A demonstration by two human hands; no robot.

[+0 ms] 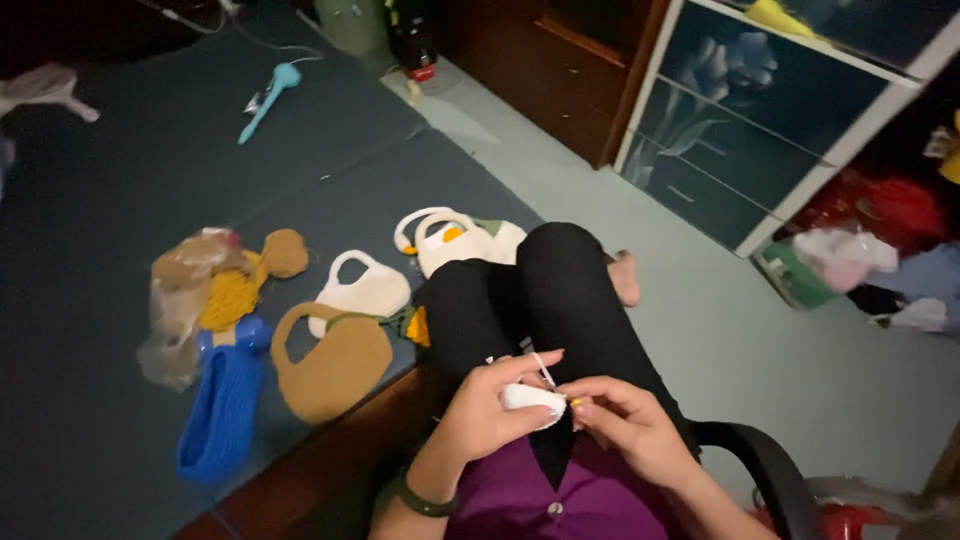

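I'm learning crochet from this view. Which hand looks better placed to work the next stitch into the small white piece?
Probably the right hand: its fingertips pinch at the edge of the white piece, by the thin hook. The left hand is wrapped around the piece, supporting it.

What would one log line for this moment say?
left hand: holds small white crocheted piece | right hand: pinches its edge | white yarn: runs up from the piece | nearby: brown bag, blue piece on mat

One head-worn view looks steeply down — near over the lap, the dark mat stretching beyond.
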